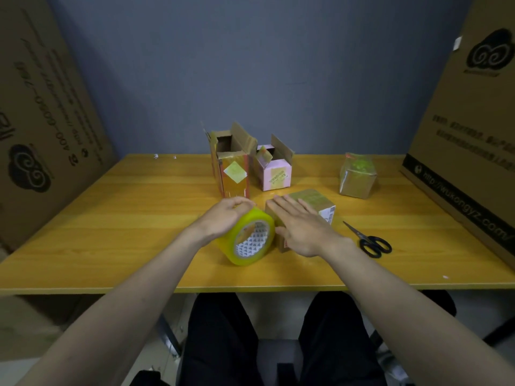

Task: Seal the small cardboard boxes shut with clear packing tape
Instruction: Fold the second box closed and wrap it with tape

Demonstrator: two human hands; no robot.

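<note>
- On a yellow wooden table (111,218), a person's left hand (223,218) curls its fingers over the top of a roll of clear packing tape (248,236), which stands on edge just left of the box being worked on.
- Behind the roll, a tall brown box (232,168) stands with its top flaps open; beside it, a pink box (274,169) is also open. By the look of it, both await sealing.
- At centre, the right hand (303,227) lies flat, fingers straight and slightly spread, pressing down the top of a closed brown box (312,204). Its lid has a glossy sheen, so tape may already cover it; that cannot be confirmed.
- Black scissors (370,242) lie on the table just right of that box, untouched.
- Farther right and back, another small box (358,175) sits closed and shiny, seemingly taped and finished.
</note>
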